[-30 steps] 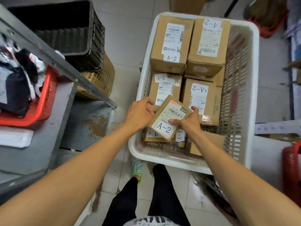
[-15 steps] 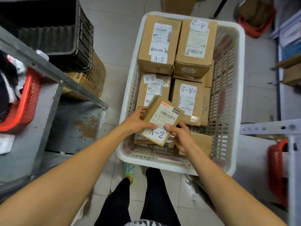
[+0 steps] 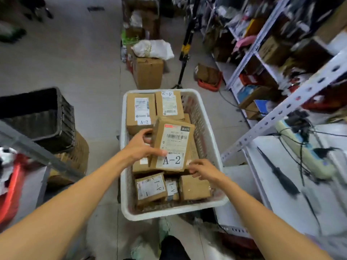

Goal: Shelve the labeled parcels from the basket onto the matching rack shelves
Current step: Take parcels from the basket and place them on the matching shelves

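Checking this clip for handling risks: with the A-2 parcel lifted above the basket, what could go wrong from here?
1. The left hand grips the A-2 parcel by one edge; the right hand hangs loose at its corner, so it could slip back into the basket.
2. The shelf on the right carries cables and a power strip, which a parcel might snag.

The parcel (image 3: 172, 144) is matt brown cardboard with a smooth white paper label (image 3: 173, 152). The basket (image 3: 203, 128) is white plastic. The right rack (image 3: 281, 111) is pale metal.
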A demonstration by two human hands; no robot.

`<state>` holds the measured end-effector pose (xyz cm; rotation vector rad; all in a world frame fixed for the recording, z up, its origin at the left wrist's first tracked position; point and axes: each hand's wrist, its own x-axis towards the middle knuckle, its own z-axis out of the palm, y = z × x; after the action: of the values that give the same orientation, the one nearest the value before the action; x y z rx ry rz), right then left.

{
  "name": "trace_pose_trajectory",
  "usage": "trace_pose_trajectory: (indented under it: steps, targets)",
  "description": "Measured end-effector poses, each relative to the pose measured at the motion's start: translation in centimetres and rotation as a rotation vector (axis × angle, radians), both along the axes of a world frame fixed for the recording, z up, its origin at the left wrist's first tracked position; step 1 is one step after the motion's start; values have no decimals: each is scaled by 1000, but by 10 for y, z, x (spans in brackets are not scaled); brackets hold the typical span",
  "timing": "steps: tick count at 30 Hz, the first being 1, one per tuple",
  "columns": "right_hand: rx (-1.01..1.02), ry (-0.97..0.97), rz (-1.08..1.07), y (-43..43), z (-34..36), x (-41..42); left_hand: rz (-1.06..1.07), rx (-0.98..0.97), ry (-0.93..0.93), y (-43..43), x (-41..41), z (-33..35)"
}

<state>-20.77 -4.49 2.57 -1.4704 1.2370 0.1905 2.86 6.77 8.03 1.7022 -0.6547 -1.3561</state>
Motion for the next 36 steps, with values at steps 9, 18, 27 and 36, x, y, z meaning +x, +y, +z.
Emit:
trace_pose_trajectory:
  steps: [9,18,27,36]
  targets:
    - [-348,70,-18,39,77,-51,-260,-192,37,12,-53,73]
    - [-323,113,-88,110,118,-128,-378,-316,72,53,-125,111]
    - [-156,115,-164,240,129,-249,-670,-490,173,125,-268,141]
    - [-133,162,-644,345,140,-425,-943,-551,359,153,-467,178]
